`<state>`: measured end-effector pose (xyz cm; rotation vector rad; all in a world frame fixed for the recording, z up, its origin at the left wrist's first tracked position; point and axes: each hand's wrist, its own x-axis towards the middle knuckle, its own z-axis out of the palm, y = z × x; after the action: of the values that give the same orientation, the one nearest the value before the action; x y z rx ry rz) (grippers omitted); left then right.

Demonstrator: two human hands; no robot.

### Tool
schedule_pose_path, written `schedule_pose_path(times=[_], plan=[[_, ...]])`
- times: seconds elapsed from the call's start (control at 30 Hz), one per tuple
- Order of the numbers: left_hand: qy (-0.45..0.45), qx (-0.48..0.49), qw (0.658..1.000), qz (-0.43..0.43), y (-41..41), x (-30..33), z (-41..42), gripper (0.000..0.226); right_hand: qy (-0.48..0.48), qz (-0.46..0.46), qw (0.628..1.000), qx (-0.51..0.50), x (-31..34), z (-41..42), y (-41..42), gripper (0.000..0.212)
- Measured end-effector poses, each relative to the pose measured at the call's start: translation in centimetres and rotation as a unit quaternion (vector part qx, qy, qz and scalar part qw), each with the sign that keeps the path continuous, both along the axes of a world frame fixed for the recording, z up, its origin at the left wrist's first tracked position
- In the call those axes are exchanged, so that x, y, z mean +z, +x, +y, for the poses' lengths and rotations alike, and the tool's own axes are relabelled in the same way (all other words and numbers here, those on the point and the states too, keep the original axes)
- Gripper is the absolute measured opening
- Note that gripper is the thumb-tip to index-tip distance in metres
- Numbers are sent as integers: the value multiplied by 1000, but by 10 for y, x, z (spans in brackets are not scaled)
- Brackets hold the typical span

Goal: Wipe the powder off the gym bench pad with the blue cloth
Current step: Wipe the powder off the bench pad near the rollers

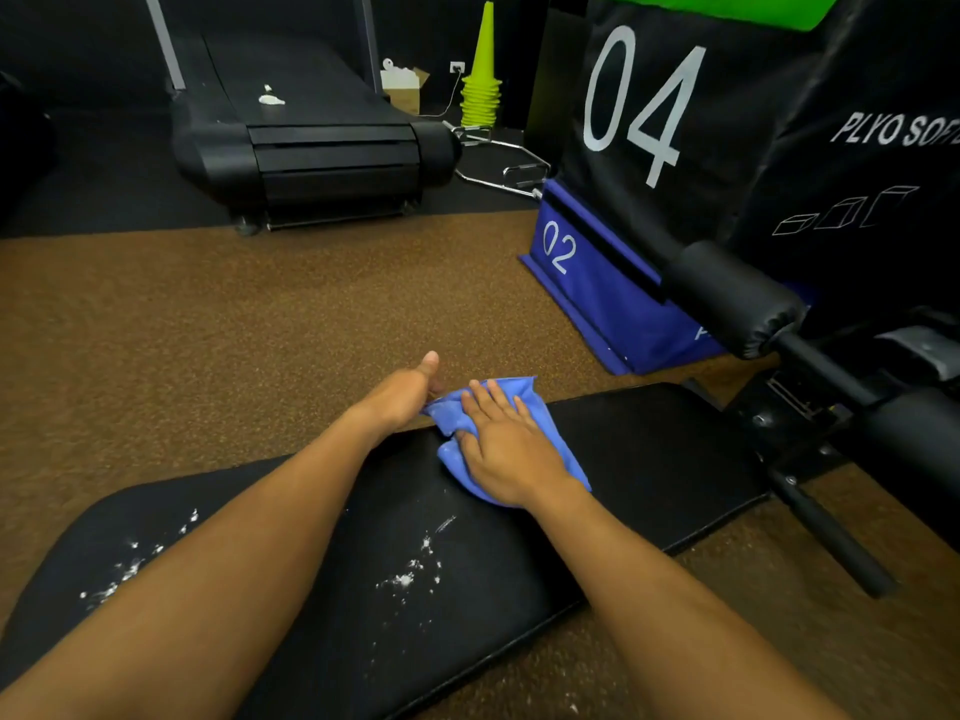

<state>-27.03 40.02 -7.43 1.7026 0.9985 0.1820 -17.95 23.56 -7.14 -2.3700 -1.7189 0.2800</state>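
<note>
From my head view, my right hand (pixel 506 449) lies flat, fingers straight, pressing the blue cloth (pixel 519 407) onto the far edge of the gym bench pad (pixel 649 459). My left hand (pixel 402 394) pinches the cloth's left corner, thumb raised. White powder (pixel 415 569) speckles the pad nearer me, between and left of my forearms
</note>
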Motion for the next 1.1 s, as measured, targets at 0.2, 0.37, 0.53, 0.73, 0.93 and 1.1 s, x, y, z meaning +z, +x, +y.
schedule_pose_path(times=[0.2, 0.37, 0.53, 0.73, 0.93, 1.1], plan=[[-39, -38, 998, 21, 2, 5, -4, 73, -28, -17, 994, -107, 1, -50, 69, 56], [-41, -60, 997, 35, 6, 4, -12, 74, -35, -12, 986, -163, -2, -52, 73, 55], [-38, -26, 999, 14, 5, 0, -4, 75, -19, 1, 993, -115, 0, -38, 53, 53], [-48, 17, 998, -36, 12, -5, -7, 70, 17, 11, 1000, 20, 4, -7, -17, 52], [-42, 15, 998, -34, 15, -11, -4, 64, 37, 9, 997, 66, -1, -7, -3, 52], [-34, -11, 999, 13, 13, -8, -5, 69, 54, 13, 998, 28, 0, -18, 25, 45]])
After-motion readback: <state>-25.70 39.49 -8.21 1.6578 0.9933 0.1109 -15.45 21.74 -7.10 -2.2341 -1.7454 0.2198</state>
